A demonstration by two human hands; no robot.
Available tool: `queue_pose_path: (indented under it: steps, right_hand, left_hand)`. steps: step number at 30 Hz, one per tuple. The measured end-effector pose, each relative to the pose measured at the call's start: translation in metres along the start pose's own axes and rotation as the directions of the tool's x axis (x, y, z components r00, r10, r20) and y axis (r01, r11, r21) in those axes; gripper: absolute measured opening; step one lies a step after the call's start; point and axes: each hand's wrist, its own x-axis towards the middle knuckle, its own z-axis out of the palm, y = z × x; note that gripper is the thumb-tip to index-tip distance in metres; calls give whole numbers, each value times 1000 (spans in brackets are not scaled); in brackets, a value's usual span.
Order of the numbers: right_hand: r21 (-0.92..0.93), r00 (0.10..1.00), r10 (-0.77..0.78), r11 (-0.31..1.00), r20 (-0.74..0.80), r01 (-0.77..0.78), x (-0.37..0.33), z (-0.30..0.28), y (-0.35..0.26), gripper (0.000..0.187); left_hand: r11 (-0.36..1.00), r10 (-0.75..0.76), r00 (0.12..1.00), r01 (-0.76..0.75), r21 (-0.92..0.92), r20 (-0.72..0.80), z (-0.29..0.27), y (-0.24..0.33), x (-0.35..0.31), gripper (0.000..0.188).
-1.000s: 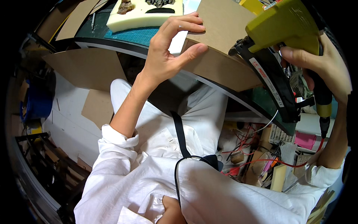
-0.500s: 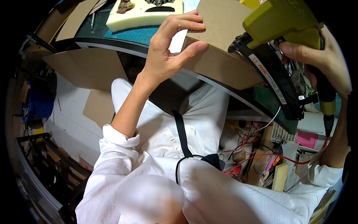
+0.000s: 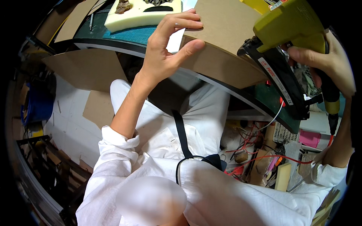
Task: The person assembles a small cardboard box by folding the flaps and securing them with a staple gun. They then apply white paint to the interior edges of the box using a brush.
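Note:
My left hand (image 3: 166, 49) is at the left corner of a brown fibreboard box (image 3: 222, 22). Its fingers reach over the top panel, and the thumb lies along the front panel, holding that corner. In my right hand (image 3: 316, 56) is an olive-green and black pneumatic nail gun (image 3: 290, 28), gripped by its handle. The gun's nose rests at or just above the box's front right edge; exact contact cannot be made out. From the bottom of the handle a red air hose (image 3: 292, 159) runs down and to the left.
A cream foam block (image 3: 143, 20) with dark pieces in it stands on a teal cutting mat (image 3: 132, 34), beside a pen (image 3: 91, 22). Brown boards (image 3: 86, 66) lean at the left. A blue bin (image 3: 39, 100) is on the floor. Tools and cables clutter the lower right.
The nail gun has shifted slightly right along the box's edge. My left hand keeps its hold on the corner; the whole view has moved a little.

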Motion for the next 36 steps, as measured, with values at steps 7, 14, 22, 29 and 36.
queue_pose_path:
  steps: [7, 14, 22, 29, 36]
  right_hand:
    - [12, 999, 37, 999, 17, -37, -7, -3, 7, 59]
    - [0, 1000, 21, 1000, -11, -21, -7, 3, 12, 58]
    - [-3, 1000, 26, 1000, -12, -26, -7, 4, 16, 59]
    - [-1, 1000, 26, 1000, -10, -26, -4, 6, 20, 59]
    - [-2, 999, 29, 1000, -17, -29, -5, 3, 25, 59]
  left_hand:
    - [994, -21, 1000, 20, -108, -8, 4, -4, -1, 32]
    - [995, 8, 1000, -8, -96, -9, 3, -6, -2, 33]
    - [997, 17, 1000, -17, -77, -4, 2, -6, -1, 32]
    - [998, 6, 1000, -6, -70, 1, 2, -6, -2, 32]
    - [996, 1, 1000, -2, -91, -3, 3, -5, -2, 35]
